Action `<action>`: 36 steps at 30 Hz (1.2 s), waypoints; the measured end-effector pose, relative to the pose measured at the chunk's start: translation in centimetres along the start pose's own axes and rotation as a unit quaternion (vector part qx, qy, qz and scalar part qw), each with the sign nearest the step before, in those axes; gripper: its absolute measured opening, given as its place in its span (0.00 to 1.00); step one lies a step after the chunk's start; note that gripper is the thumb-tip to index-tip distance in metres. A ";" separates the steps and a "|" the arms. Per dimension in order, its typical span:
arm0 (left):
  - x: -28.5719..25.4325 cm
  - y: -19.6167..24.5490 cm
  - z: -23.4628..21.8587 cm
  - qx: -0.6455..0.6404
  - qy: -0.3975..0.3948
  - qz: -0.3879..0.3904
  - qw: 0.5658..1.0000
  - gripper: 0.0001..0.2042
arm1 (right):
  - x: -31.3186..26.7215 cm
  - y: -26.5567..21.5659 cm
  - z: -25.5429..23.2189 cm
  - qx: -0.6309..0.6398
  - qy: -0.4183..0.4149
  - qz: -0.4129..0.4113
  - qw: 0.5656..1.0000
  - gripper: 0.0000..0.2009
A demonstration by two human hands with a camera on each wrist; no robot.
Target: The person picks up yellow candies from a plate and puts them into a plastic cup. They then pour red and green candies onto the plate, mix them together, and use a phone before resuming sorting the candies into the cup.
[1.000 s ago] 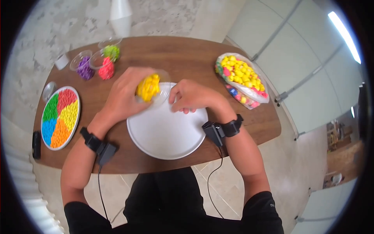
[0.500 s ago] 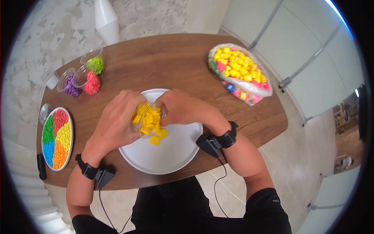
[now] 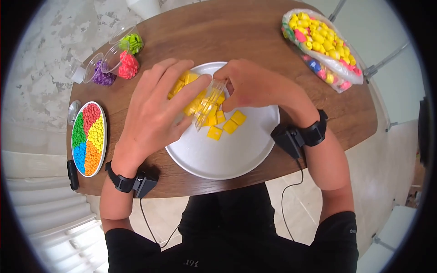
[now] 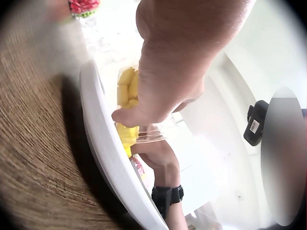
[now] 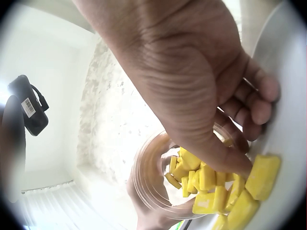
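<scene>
My left hand (image 3: 152, 107) grips a clear plastic cup (image 3: 213, 98), tipped on its side with its mouth towards the right. Small yellow pieces (image 3: 234, 120), several of them flat squares, fill the cup and spill onto a round white plate (image 3: 218, 159). At the cup's mouth, my right hand (image 3: 255, 86) has curled fingers about the rim. Seen from the right wrist, its thumb (image 5: 230, 160) lies across the opening, against the yellow pieces (image 5: 206, 179). In the left wrist view the cup (image 4: 127, 88) hangs close over the plate's raised edge (image 4: 103, 129).
Cups of purple (image 3: 104, 76), pink (image 3: 129, 66) and green pieces (image 3: 132, 43) stand at the back left. A divided round tray (image 3: 105, 141) of coloured pieces lies at left, with a black object (image 3: 73, 175) beside it. A plastic bag (image 3: 339, 63) of mostly yellow and pink pieces sits back right.
The left hand has tipped the cup further over the plate, and yellow pieces have dropped onto it. The right hand has moved in to the cup's mouth. The head view has shifted.
</scene>
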State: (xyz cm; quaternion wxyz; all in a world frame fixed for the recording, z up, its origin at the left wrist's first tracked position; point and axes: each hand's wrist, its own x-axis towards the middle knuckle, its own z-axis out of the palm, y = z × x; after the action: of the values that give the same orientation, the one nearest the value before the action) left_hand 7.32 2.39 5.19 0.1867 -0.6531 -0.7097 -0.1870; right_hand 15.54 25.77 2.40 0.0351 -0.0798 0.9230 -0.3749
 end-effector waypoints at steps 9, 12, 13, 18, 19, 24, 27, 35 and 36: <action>-0.1 1.2 -1.0 0.140 0.000 0.043 0.989 0.36 | 0.1 0.3 -0.8 -0.006 -0.067 -0.006 0.998 0.23; -0.1 1.0 -1.4 0.154 0.018 0.041 0.987 0.37 | -0.5 -0.5 -1.4 -0.019 -0.068 0.008 0.997 0.23; -0.2 0.9 -1.6 0.155 0.027 0.036 0.987 0.37 | -0.4 -0.7 -1.4 -0.020 -0.068 0.007 0.997 0.23; -0.3 -0.2 -1.4 0.142 0.072 0.023 0.987 0.36 | -0.5 -0.6 -1.5 -0.050 -0.074 0.000 0.996 0.23; -0.3 -0.5 -1.4 0.144 0.092 0.025 0.985 0.36 | -0.5 -0.5 -1.4 -0.052 -0.074 -0.002 0.996 0.23; -0.2 -0.8 -1.8 0.124 0.096 0.030 0.987 0.35 | -0.4 -0.5 -1.2 -0.062 -0.065 0.003 0.996 0.22; -0.4 -1.6 -1.4 0.067 0.088 -0.015 0.994 0.38 | -1.0 -1.3 -1.7 -0.069 -0.069 0.019 0.995 0.22; -1.6 -4.5 3.2 -0.224 0.078 -0.187 0.953 0.45 | -0.6 -3.4 1.6 -0.056 0.223 -0.028 0.973 0.49; -1.5 -4.4 3.4 -0.249 0.071 -0.172 0.950 0.46 | -0.2 -3.5 2.0 -0.009 0.241 -0.041 0.970 0.49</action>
State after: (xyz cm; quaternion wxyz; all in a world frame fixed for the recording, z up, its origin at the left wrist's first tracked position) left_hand 2.98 2.53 1.45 0.0325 -0.5319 -0.7270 -0.4330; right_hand 16.37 21.95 3.42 -0.2045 -0.0254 0.9037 -0.3754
